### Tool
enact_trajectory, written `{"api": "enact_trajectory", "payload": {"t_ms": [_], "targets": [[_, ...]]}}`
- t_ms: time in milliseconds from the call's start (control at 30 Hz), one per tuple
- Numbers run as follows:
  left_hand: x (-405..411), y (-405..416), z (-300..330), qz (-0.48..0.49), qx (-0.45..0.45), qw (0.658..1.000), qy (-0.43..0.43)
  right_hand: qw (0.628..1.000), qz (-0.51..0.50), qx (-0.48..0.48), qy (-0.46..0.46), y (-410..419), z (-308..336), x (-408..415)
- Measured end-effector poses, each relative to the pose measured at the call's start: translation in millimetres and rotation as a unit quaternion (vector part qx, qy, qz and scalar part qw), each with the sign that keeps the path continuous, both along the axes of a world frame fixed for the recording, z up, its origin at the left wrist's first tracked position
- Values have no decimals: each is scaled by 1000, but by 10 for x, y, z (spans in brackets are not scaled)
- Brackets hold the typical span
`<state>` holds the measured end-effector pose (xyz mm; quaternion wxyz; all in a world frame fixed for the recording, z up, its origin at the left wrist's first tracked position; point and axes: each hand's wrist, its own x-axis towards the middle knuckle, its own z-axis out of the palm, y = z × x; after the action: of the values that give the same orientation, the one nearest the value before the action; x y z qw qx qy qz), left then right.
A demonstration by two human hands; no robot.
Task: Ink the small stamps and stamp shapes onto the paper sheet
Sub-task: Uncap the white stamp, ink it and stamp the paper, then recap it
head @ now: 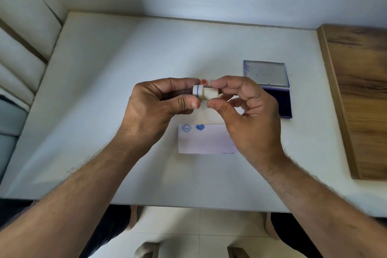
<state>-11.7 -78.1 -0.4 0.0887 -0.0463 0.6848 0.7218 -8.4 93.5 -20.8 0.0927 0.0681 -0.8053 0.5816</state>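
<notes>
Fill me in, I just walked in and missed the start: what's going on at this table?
A person is stamping shapes onto a paper sheet on a white table. Both the left hand and the right hand pinch a small white stamp held sideways above the sheet, one at each end. The sheet already carries two blue prints, a smiley face and a heart. An open ink pad lies to the right, and a small orange-topped stamp sits just behind the hands.

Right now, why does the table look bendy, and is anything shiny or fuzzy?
In the head view the wide lens bows the table edges; the ink pad lid catches pale glare; the arms throw soft shadows; the stamp held by the left hand and right hand looks slightly soft.
</notes>
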Motion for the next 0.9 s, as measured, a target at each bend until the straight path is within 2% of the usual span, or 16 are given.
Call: {"api": "enact_trajectory", "payload": {"t_ms": [167,400,600,900], "targets": [[0,-12,1,-5,0,1000,3,997,-4,60,52,18,-38,9],[3,-27,-22,-23,10,1000,3,995,-7,55,83,35,-66,46],[3,-35,-21,-23,30,999,8,999,21,-23,44,32,-63,46],[11,3,-27,-18,61,997,34,999,16,-50,-4,24,-56,44]]}}
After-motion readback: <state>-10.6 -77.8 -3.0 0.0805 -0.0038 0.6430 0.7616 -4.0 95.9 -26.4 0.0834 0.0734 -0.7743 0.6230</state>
